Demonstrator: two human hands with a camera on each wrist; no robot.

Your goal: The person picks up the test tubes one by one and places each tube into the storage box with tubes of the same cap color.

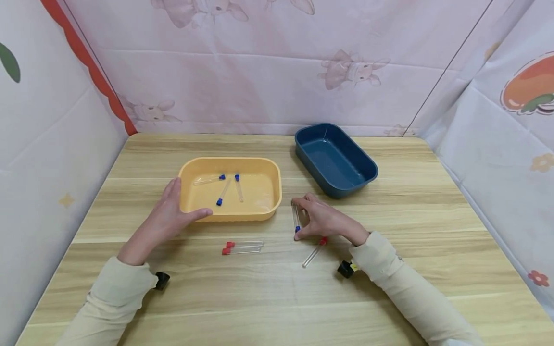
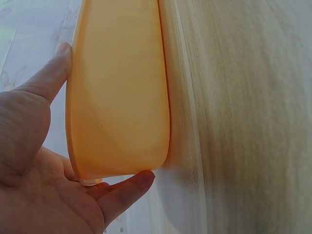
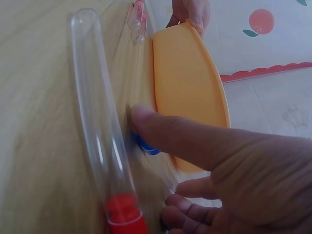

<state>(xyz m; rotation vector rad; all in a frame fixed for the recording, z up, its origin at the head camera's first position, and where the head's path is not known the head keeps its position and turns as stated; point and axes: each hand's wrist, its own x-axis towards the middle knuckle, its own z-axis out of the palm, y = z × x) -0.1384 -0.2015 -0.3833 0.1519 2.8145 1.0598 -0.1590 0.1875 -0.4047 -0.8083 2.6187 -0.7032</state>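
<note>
My left hand (image 1: 175, 207) grips the left front corner of a yellow plastic bin (image 1: 273, 211); its thumb (image 2: 57, 68) lies at the rim and its fingers bear on the end wall. Three clear test tubes with blue caps (image 1: 219, 202) lie inside. To the right of the bin, my right hand (image 1: 322, 218) pinches another blue-capped test tube (image 1: 296, 215) lengthwise, thumb at the cap and fingers at the far end. Just in front of that hand lies a red-capped test tube (image 1: 312, 255). Two more red-capped test tubes (image 1: 244, 250) lie side by side before the bin.
A dark blue bin (image 1: 318, 178) stands at an angle behind my right hand, with no tubes showing in it. The wooden table (image 1: 259, 302) meets a printed cloth backdrop (image 1: 259, 91) at the back, with cloth on both sides.
</note>
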